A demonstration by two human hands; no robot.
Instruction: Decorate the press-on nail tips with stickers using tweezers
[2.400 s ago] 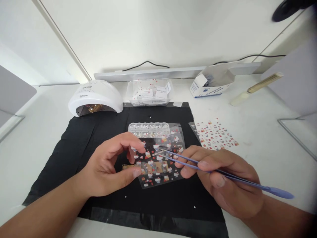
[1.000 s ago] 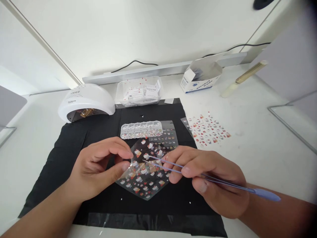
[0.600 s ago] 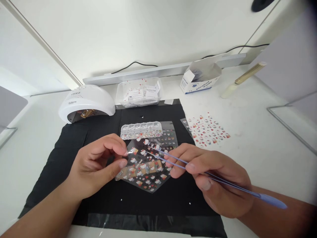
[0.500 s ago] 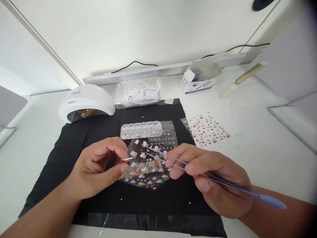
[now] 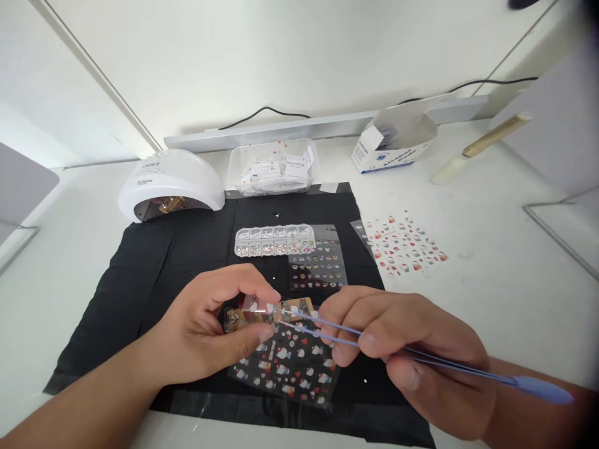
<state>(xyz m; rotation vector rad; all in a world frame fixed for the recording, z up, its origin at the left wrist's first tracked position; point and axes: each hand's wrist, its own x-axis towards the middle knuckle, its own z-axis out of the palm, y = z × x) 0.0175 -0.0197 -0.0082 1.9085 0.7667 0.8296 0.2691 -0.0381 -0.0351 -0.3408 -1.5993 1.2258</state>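
Observation:
My left hand (image 5: pixel 206 330) pinches the upper part of a clear sticker sheet (image 5: pixel 297 368) with cartoon stickers, thumb and fingers closed on it. Blue tweezers (image 5: pixel 538 388) lie in my right hand (image 5: pixel 412 349), gripped between thumb and fingers. Their two tips are slightly apart, at the sheet beside my left fingertips; whether they hold a sticker is too small to tell. A brown-gold piece with a clear block (image 5: pixel 233 319) shows behind the sheet's upper edge, partly covered by my left hand.
A rhinestone case (image 5: pixel 275 242) overlaps a second sticker sheet (image 5: pixel 318 268) on the black mat (image 5: pixel 196 249). A white nail lamp (image 5: pixel 173 178), a plastic tub (image 5: pixel 234 181), an alcohol pad box (image 5: pixel 388 159) and a brush (image 5: pixel 491 137) stand behind. A white sticker sheet (image 5: pixel 407 246) lies right.
The sticker sheet has come toward me, off the rhinestone case and second sheet. Both hands have moved with it, and the tweezer tips are now closer to my left fingertips. The view has shifted slightly.

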